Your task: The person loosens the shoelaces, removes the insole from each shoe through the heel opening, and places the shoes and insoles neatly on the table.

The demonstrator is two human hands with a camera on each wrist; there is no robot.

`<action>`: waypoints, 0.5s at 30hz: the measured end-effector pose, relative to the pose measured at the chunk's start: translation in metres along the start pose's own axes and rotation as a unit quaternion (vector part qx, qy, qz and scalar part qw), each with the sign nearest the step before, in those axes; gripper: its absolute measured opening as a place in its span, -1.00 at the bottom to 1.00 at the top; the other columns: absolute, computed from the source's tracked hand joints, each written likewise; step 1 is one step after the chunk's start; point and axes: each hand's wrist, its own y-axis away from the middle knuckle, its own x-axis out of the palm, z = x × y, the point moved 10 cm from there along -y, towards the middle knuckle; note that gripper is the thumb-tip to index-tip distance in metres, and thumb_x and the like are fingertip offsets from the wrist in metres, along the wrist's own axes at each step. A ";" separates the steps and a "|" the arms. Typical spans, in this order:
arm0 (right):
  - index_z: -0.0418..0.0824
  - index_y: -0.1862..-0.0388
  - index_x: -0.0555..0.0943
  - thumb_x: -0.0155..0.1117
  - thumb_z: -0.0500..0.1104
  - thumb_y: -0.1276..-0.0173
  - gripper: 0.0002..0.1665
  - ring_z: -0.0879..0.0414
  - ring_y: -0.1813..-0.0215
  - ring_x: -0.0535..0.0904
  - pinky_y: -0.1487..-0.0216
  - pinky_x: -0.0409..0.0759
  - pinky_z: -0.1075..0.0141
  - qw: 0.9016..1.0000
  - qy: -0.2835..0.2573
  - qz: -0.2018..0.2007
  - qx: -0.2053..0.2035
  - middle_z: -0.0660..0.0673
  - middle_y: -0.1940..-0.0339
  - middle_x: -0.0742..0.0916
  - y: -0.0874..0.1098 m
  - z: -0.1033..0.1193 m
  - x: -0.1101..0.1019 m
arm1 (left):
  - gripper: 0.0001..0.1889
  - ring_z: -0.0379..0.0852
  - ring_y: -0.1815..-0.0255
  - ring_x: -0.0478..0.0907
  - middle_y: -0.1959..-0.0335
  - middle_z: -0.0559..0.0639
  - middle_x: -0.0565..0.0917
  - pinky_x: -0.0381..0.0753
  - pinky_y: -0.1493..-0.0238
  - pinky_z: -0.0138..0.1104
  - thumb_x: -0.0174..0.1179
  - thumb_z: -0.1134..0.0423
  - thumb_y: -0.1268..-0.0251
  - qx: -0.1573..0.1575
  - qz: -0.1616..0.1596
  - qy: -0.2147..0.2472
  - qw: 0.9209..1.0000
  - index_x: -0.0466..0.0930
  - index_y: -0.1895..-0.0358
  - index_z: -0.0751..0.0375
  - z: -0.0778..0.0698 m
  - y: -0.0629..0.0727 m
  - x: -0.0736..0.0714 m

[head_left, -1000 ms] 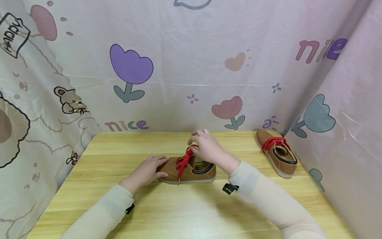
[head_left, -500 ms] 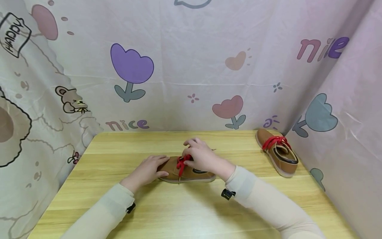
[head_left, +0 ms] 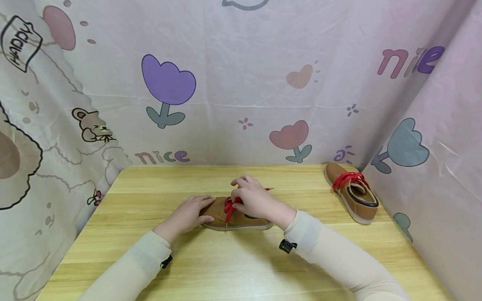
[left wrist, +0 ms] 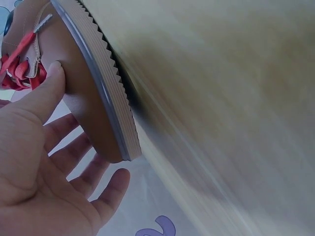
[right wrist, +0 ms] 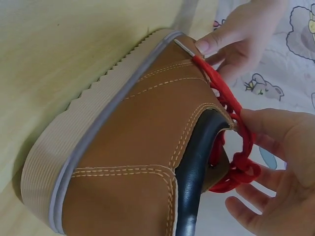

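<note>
A brown leather shoe (head_left: 217, 215) with red laces stands on the wooden table, toe pointing left. My left hand (head_left: 186, 215) holds the toe, its thumb on the near side and its fingers across the far side; in the left wrist view the thumb (left wrist: 47, 91) presses the upper beside the laces. Over the tongue, my right hand (head_left: 254, 200) pinches the red shoelace (right wrist: 229, 96) between thumb and fingers. The lower fingers of that hand (right wrist: 290, 162) stay loose beside a tangle of lace. From the head view, the right hand covers part of the shoe's opening.
A matching brown shoe (head_left: 359, 211) with red laces stands at the table's right back corner. Printed curtains (head_left: 233, 83) rise behind and along both sides of the table (head_left: 211, 267).
My right hand has moved slightly left and lower over the laces, covering more of the shoe's opening. A lace end now sticks out beyond that hand. The left hand stays on the toe.
</note>
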 end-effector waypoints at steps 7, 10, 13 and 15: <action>0.00 0.38 0.69 0.47 -0.09 -0.31 -0.89 -0.12 -0.28 0.43 -0.24 0.47 -0.06 1.000 -0.012 -0.022 -0.008 -0.14 -0.24 0.62 -0.001 0.001 -0.021 | -0.31 0.31 -0.32 0.42 -0.35 0.24 0.50 0.38 -0.27 0.20 0.36 -0.02 -0.27 0.009 -0.009 -0.009 1.000 0.47 -0.39 0.25 -0.004 0.000 -0.003; -0.03 0.39 0.68 0.46 -0.11 -0.31 -0.88 -0.14 -0.28 0.43 -0.25 0.48 -0.03 0.999 -0.010 -0.031 -0.014 -0.15 -0.23 0.63 -0.003 -0.001 -0.033 | -0.31 0.29 -0.32 0.41 -0.36 0.22 0.50 0.38 -0.27 0.20 0.35 -0.03 -0.27 0.006 -0.007 -0.011 1.000 0.46 -0.40 0.24 -0.004 0.000 -0.002; -0.04 0.39 0.67 0.46 -0.12 -0.31 -0.88 -0.14 -0.30 0.41 -0.29 0.42 -0.03 0.999 -0.010 -0.034 -0.013 -0.16 -0.24 0.62 -0.005 -0.006 -0.044 | -0.31 0.28 -0.34 0.40 -0.37 0.21 0.49 0.37 -0.29 0.19 0.35 -0.03 -0.27 0.002 -0.004 -0.008 1.000 0.46 -0.40 0.24 -0.003 0.000 -0.002; -0.03 0.40 0.67 0.45 -0.12 -0.32 -0.88 -0.14 -0.30 0.40 -0.30 0.39 -0.06 0.999 -0.011 -0.034 -0.007 -0.15 -0.25 0.62 -0.006 -0.010 -0.050 | -0.31 0.29 -0.34 0.40 -0.36 0.22 0.49 0.37 -0.29 0.20 0.35 -0.02 -0.27 0.003 -0.004 -0.008 1.000 0.46 -0.40 0.24 -0.004 0.001 -0.002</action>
